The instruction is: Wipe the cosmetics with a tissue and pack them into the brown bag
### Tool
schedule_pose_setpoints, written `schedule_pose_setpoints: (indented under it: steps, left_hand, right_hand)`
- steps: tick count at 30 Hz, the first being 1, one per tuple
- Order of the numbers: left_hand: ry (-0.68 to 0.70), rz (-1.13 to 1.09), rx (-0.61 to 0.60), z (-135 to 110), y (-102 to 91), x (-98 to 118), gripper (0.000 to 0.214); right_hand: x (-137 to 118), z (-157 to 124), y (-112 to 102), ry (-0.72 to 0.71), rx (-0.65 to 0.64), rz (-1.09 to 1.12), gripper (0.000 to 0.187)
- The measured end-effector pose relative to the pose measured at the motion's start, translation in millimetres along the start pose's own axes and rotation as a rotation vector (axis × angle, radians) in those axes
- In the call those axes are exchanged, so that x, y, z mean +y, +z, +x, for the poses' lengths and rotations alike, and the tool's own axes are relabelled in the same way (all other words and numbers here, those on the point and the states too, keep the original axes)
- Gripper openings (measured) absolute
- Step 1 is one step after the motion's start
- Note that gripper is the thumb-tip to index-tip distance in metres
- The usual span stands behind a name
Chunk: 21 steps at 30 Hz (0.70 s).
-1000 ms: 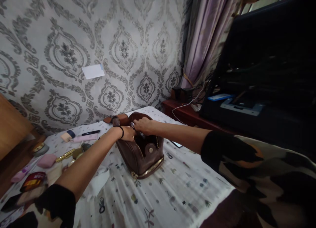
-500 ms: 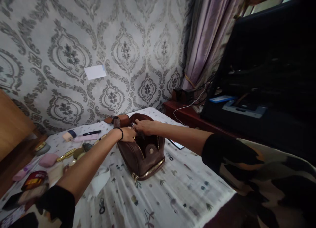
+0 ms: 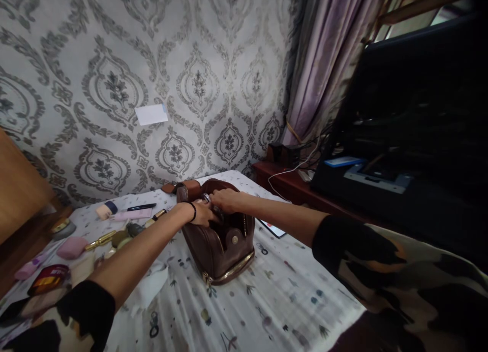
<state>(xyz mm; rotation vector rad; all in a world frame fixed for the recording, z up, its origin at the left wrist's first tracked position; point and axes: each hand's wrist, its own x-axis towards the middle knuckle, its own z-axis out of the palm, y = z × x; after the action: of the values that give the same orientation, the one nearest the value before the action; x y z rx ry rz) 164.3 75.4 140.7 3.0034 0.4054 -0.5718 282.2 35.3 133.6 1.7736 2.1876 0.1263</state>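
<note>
A brown leather bag [image 3: 208,248] stands unzipped on the cloth-covered table, its flap with a round metal snap [image 3: 235,240] facing me. My left hand [image 3: 202,214], with a black band at the wrist, reaches over the bag's left rim; its fingertips are lost in the dark opening. Beside it, my right hand [image 3: 227,200] is in the mouth of the bag with its fingers curled closed. A small shiny item [image 3: 206,197] shows between the two hands, too small to name. What the right fingers grip is hidden.
On the left lie several cosmetics: a pink sponge-like piece [image 3: 71,247], a pink tube [image 3: 131,213], a black pen-shaped item [image 3: 142,206] and a gold tube [image 3: 101,240]. A white tissue [image 3: 154,286] lies nearer. Right of the bag is a flat dark-edged item [image 3: 272,228]; a large black panel [image 3: 404,113] stands beyond.
My left hand has moved slightly right and deeper into the bag's opening. The right hand stays nearly in place, fingers still curled. The whole view has shifted a little.
</note>
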Motion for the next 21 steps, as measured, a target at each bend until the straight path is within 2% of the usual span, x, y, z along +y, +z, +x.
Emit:
schedule_pose_setpoints:
  steps: [7, 12, 16, 21]
  left_hand:
    - [-0.044, 0.035, 0.024, 14, 7.1, -2, 0.054]
    - [-0.015, 0.03, 0.081, 15, 12.0, -6, 0.044]
    - [-0.003, 0.031, 0.121, 15, 15.6, -10, 0.039]
    - [0.012, -0.002, 0.176, 25, 26.3, -21, 0.029]
  right_hand:
    - [-1, -5, 0, -0.042, 0.038, 0.008, 0.04]
    - [-1, -7, 0, -0.067, 0.051, 0.018, 0.039]
    - [-5, -12, -9, -0.042, 0.047, 0.024, 0.042]
    - [-17, -33, -19, -0.023, 0.064, 0.04, 0.032]
